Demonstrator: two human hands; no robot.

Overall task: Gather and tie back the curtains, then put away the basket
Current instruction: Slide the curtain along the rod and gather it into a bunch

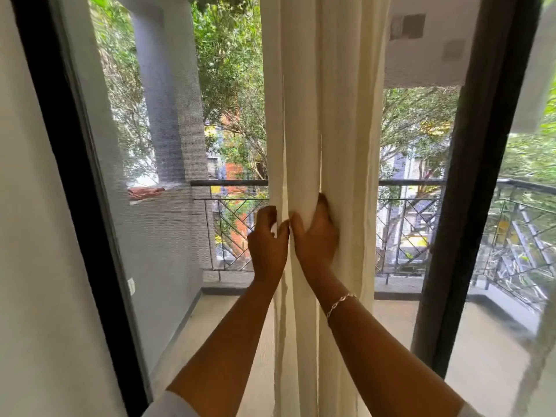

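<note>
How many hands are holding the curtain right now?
2. The left hand grips the left folds of the curtain; the right hand grips a fold just beside it. No other hand shows.

This is a home, seemingly an upper-floor flat: a cream curtain (304, 115) hangs before a dark door frame (469, 176) with glass, which opens onto a balcony with a metal railing (406, 183). Trees (228, 70) and neighbouring buildings (237, 173) lie beyond.
</note>
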